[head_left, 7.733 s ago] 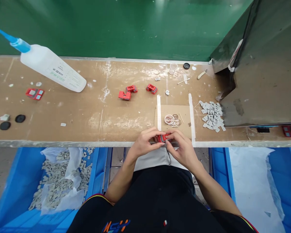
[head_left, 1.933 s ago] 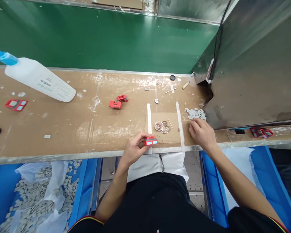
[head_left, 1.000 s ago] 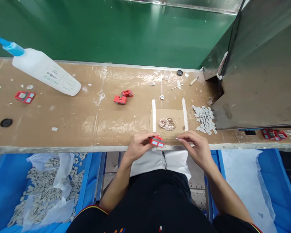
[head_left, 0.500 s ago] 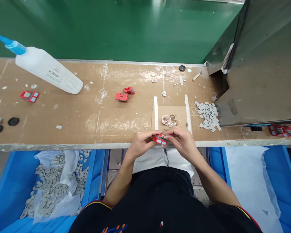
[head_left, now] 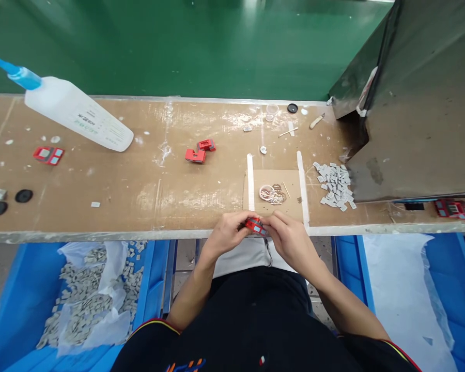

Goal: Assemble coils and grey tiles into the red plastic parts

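Just above the table's front edge, a small red toy car body (head_left: 256, 226) with light-blue and grey window panels is between my hands. My left hand (head_left: 228, 233) is closed around its left end, thumb and index finger pinching it. My right hand (head_left: 289, 238) has its fingers closed at the right end, touching the car; its fingertips partly hide what lies under them. Beyond them, a taped-down cardboard piece (head_left: 292, 178) carries a small round clear dish (head_left: 267, 192) and a thin stick (head_left: 286, 190). A pile of small grey plastic pieces (head_left: 335, 185) lies to the right.
A large white bottle (head_left: 79, 113) with a blue nozzle stands at left. Red car parts (head_left: 196, 155) lie mid-table, another car (head_left: 49, 154) at far left. A dark metal box (head_left: 418, 113) blocks the right. Blue bins (head_left: 153, 279) flank my lap, the left one holding grey pieces.
The red car has tilted slightly between my hands. My right fingers have shifted lower against its right end, and the small grey piece seen by them earlier is no longer distinct.
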Tool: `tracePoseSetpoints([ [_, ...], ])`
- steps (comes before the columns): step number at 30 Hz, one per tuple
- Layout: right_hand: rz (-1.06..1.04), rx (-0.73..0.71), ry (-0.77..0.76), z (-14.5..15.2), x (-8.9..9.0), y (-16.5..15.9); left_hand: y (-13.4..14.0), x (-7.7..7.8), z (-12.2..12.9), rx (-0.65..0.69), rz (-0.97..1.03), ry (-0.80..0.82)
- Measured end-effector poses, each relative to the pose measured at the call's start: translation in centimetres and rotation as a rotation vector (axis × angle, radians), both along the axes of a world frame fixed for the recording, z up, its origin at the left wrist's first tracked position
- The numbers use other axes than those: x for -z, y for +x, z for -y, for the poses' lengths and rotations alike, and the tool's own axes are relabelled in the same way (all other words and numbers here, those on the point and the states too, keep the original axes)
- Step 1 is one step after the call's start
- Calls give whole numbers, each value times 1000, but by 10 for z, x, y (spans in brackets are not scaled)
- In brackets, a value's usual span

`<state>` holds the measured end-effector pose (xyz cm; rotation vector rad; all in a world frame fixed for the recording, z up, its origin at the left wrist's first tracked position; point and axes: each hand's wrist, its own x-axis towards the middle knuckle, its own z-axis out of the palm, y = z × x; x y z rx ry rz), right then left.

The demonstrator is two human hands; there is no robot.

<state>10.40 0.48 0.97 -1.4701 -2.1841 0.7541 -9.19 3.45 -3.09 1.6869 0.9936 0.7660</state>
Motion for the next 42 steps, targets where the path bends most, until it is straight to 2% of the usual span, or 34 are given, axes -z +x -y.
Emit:
tracePoseSetpoints([
  [3,-94,3,-39,1,-2,2,0,1,1,2,-20,21],
  [6,-312,26,-115,2,1,3,1,4,2,-43,23,54],
  [10,-667,111,-276,8,16,-4,0,7,2,-49,183,85],
  [12,-765,170,-320,11,23,-8,-1,7,1,-33,212,88],
  [14,-761,230,-295,12,26,-10,-3,6,-1,-7,211,71],
  [17,-621,261,-198,11,24,-9,-2,4,-1,8,239,29],
  [24,-472,184,-92,5,16,-8,0,1,-1,-64,278,-7],
  [30,-355,118,-8,4,14,-8,0,-3,-2,-49,252,85],
  [34,-426,181,13,9,22,-11,0,2,0,-56,246,91],
  [39,-646,301,-49,14,31,-17,-1,9,3,-32,285,-89],
  [42,-555,261,33,14,26,-17,-2,10,4,-40,239,-33],
])
